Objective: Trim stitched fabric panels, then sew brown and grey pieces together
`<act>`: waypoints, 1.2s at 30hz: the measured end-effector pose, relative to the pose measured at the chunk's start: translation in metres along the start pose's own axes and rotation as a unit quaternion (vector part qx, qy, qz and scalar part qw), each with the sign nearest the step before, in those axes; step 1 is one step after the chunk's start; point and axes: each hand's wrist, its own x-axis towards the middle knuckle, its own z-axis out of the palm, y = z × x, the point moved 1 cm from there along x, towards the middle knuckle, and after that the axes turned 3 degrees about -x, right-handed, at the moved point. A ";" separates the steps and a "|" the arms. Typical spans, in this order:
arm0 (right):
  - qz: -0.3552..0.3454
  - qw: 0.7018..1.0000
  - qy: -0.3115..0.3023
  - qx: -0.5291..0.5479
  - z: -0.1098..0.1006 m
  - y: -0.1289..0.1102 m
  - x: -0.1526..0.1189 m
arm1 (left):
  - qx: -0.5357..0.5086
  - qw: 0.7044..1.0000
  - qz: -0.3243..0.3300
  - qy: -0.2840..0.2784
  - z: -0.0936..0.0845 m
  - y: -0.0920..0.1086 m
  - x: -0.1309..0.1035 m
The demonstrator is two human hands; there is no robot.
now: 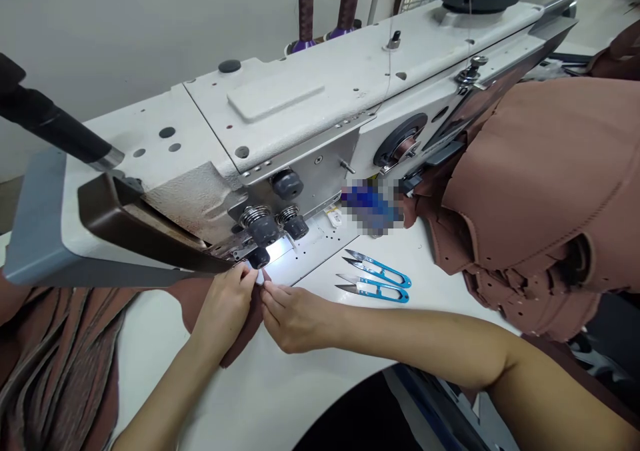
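Observation:
A brown leather piece (193, 299) lies on the white table under the head of a sewing machine (165, 164). My left hand (227, 308) rests on this piece, fingers bent and closed on it close to the lit needle area. From the other side, my right hand (295, 319) pinches at the edge of the leather, its fingertips almost meeting those of the left. Between the fingertips shows a small whitish bit (260, 276), too small to name. The needle and presser foot are hidden behind the machine's knobs and my fingers.
Two blue thread snips (377, 281) lie right of the machine bed. Brown leather pieces are heaped at the left (65, 364) and stacked at the right (545, 198). A dark lever (150, 218) runs down the machine head. Thread cones (306, 11) stand behind.

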 end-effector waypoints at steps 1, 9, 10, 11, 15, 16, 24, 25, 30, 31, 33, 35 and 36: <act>0.001 1.000 0.003 -0.004 0.000 0.000 0.000 | 0.002 1.000 0.003 0.000 -0.001 0.001 0.001; 0.008 0.999 0.017 -0.034 0.005 0.002 0.004 | -0.005 0.997 0.053 0.050 0.003 -0.005 0.001; 0.008 0.999 0.016 -0.039 0.005 0.002 0.005 | 0.000 0.997 0.060 0.054 0.004 -0.006 0.001; 0.009 0.999 0.012 -0.041 0.005 0.003 0.006 | 0.005 0.996 0.065 0.056 0.005 -0.008 0.001; 0.027 0.999 -0.001 -0.025 0.006 0.005 0.008 | 0.010 0.995 0.074 0.062 0.007 -0.013 0.001; 0.032 0.999 -0.003 -0.019 0.007 0.006 0.008 | 0.009 0.995 0.075 0.065 0.008 -0.015 0.001; 0.037 0.998 -0.039 0.015 0.010 0.008 0.009 | 0.040 0.988 0.085 0.124 0.027 -0.032 -0.003; 0.037 0.998 -0.041 0.020 0.010 0.008 0.008 | 0.040 0.988 0.081 0.123 0.029 -0.033 -0.003; 0.036 0.998 -0.044 0.038 0.008 0.010 0.009 | 0.056 0.984 0.076 0.152 0.030 -0.035 0.002; 0.037 0.997 -0.046 0.040 0.007 0.011 0.009 | 0.064 0.984 0.066 0.154 0.030 -0.035 0.004; 0.043 0.997 -0.050 0.044 0.005 0.012 0.009 | 0.078 0.986 0.042 0.144 0.029 -0.035 0.008; 0.045 0.996 -0.054 0.051 0.004 0.012 0.010 | 0.090 0.988 0.023 0.126 0.028 -0.036 0.011; 0.045 0.996 -0.055 0.054 0.004 0.012 0.010 | 0.094 0.988 0.019 0.120 0.028 -0.036 0.012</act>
